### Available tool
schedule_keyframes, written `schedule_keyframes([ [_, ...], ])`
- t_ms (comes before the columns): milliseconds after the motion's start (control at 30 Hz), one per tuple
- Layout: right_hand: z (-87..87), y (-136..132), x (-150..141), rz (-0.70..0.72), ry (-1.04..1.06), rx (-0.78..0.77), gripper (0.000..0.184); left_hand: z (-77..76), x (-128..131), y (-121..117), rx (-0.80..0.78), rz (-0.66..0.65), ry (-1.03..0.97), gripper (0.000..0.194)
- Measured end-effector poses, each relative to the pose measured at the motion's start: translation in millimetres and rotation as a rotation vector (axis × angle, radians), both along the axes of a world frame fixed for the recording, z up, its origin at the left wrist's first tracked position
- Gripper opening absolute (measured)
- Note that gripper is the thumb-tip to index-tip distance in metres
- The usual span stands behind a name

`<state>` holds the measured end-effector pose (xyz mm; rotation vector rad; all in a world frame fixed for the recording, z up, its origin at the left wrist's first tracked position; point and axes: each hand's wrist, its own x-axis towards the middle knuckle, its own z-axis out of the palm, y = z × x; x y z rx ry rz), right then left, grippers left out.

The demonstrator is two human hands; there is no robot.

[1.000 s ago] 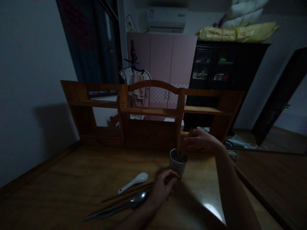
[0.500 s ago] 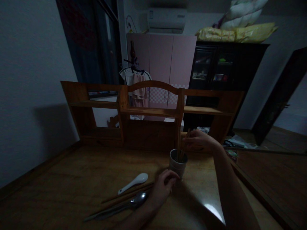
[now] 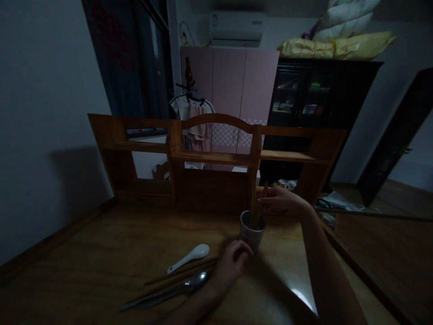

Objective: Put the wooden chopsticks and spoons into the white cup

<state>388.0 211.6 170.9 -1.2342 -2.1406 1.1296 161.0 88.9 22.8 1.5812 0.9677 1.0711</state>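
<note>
My right hand is closed on chopsticks that stand slanted in a small grey cup. Their lower ends are inside the cup. Low in front of the cup, my left hand rests near the tabletop, its fingers loosely bent with a gap between thumb and forefinger and nothing seen between them. Whether it touches the cup's base I cannot tell. To its left lie a white soup spoon, thin chopsticks and shiny metal cutlery with a rounded spoon bowl. My left forearm and hand hide part of these.
A wooden shelf unit stands along the back of the wooden table, close behind the cup. A wall borders the table on the left. At the right is the table's edge, with a plastic bag beyond it.
The right hand has lowered slightly with the chopsticks. My left forefinger has drawn back a little from the cup's base. The spoons lie as before; the view has shifted slightly.
</note>
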Motion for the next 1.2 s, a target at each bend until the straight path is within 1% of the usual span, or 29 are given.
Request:
schedule_keyframes([
  [100,-1.5,-1.1,1.3,0.032,0.005,-0.034,0.047,-0.2,-0.7,0.4,0.018,-0.002,0.028,0.014],
  [233,-2.9,-2.8,2.4,0.07,0.043,-0.081,0.043,0.7,-1.0,-0.2,0.093,0.013,0.048,0.016],
  [300,-3.4,-2.9,2.6,0.091,0.052,-0.099,0.043,1.2,-0.7,-0.5,0.108,0.018,0.058,0.016],
  [400,-3.5,-3.1,2.2,0.106,0.051,-0.124,0.046,1.0,-0.2,-0.4,0.084,0.021,0.059,0.016],
  [533,-1.3,-5.3,0.4,0.067,0.052,-0.104,0.046,-1.4,0.1,0.6,0.04,0.01,0.025,0.016],
  [733,0.8,-4.9,0.1,0.091,0.037,-0.065,0.044,1.1,-1.8,-0.2,0.01,-0.001,0.046,0.015],
  [867,-4.4,1.5,2.9,0.093,0.057,-0.04,0.041,4.6,-2.5,-1.7,0.014,0.007,0.058,0.017],
  [1067,-14.7,11.2,4.1,0.105,0.056,-0.038,0.038,4.7,-0.8,-1.7,0.012,0.014,0.052,0.016],
  [1200,-15.5,11.2,2.7,0.125,0.045,-0.043,0.04,4.0,-0.6,-1.6,0.01,0.015,0.046,0.016],
])
